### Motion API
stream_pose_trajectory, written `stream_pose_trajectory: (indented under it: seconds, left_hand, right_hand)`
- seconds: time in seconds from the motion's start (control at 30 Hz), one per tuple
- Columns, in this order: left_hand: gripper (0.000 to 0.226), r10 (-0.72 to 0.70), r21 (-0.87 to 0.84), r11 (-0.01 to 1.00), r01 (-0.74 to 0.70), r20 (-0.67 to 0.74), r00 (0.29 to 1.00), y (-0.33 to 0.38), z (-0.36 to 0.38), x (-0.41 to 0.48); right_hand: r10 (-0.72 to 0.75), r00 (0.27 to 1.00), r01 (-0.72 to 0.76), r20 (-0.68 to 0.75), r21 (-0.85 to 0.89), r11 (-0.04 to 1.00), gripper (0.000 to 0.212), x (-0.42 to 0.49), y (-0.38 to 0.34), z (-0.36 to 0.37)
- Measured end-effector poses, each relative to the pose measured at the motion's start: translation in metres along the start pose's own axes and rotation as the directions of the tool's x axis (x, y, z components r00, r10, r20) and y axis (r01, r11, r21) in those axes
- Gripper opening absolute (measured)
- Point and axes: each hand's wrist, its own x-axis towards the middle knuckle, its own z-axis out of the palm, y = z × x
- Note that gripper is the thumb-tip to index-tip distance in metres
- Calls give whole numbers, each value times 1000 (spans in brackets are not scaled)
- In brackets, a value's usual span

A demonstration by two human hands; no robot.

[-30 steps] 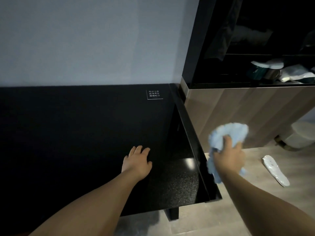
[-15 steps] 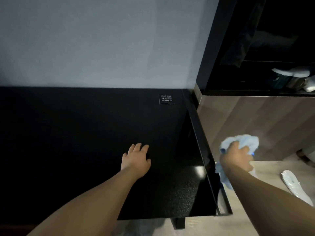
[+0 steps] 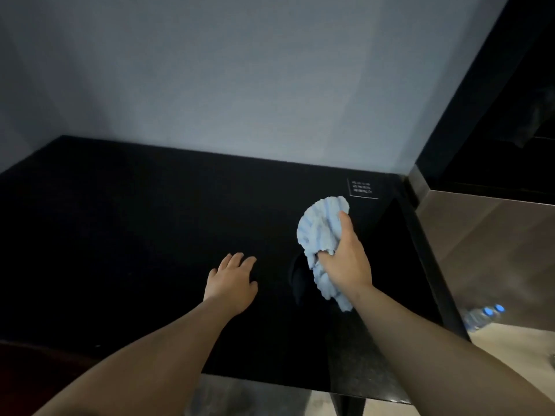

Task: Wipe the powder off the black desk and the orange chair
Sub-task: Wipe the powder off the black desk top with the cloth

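The black desk (image 3: 126,235) fills the lower half of the view, against a pale wall. My left hand (image 3: 232,280) lies flat on its top, palm down, fingers slightly apart. To its right, my right hand (image 3: 345,259) grips a crumpled light blue cloth (image 3: 321,226) just above the desk's right part. Cloth bulges above the fist and hangs below it. No powder shows on the dark surface. A dark reddish edge at the bottom left (image 3: 36,364) may be the chair; I cannot tell.
A small white-lettered label (image 3: 362,187) sits at the desk's back right corner. A dark cabinet with a wood-tone panel (image 3: 486,250) stands right of the desk. Water bottles (image 3: 483,315) lie on the light floor beside it.
My right hand has carried the blue cloth from beyond the desk's right edge to over the desk top. The view has swung left and upward. My left hand stays flat.
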Motion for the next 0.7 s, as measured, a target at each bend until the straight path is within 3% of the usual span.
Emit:
stream_pose_trajectory:
  seconds: [0.13, 0.23, 0.3, 0.4, 0.53, 0.57, 0.63, 0.7]
  left_hand:
    - [62, -43, -22, 999, 42, -24, 999, -65, -16, -8]
    - [61, -90, -36, 995, 88, -70, 993, -114, -24, -17]
    - [60, -135, -53, 990, 130, -104, 985, -144, -27, -26]
    - [57, -211, -102, 975, 199, -124, 970, -187, -31, -41]
    - [56, -308, -170, 944, 284, -139, 941, -233, -35, -61]
    - [56, -330, -186, 935, 302, -142, 933, -243, -35, -66]
    - [57, -363, -217, 919, 329, -145, 920, -257, -33, -74]
    - [57, -374, -238, 912, 335, -147, 916, -268, -30, -81]
  right_hand:
    - [23, 999, -16, 44, -160, 987, 73, 0, -35, 49]
    - [245, 968, -205, 56, -385, 900, 69, -2, -50, 79]
    - [377, 923, -313, 74, -427, 848, 69, -5, -62, 98]
    - [400, 911, -335, 97, -390, 858, 70, -7, -83, 127]
    - [295, 938, -217, 184, -354, 910, 46, -7, -123, 176]
    - [281, 931, -200, 234, -318, 927, 48, -10, -137, 189]
    - [155, 934, -22, 323, -379, 925, 60, -19, -163, 212]
    - [25, 886, 125, 463, -290, 949, 52, -27, -183, 237]
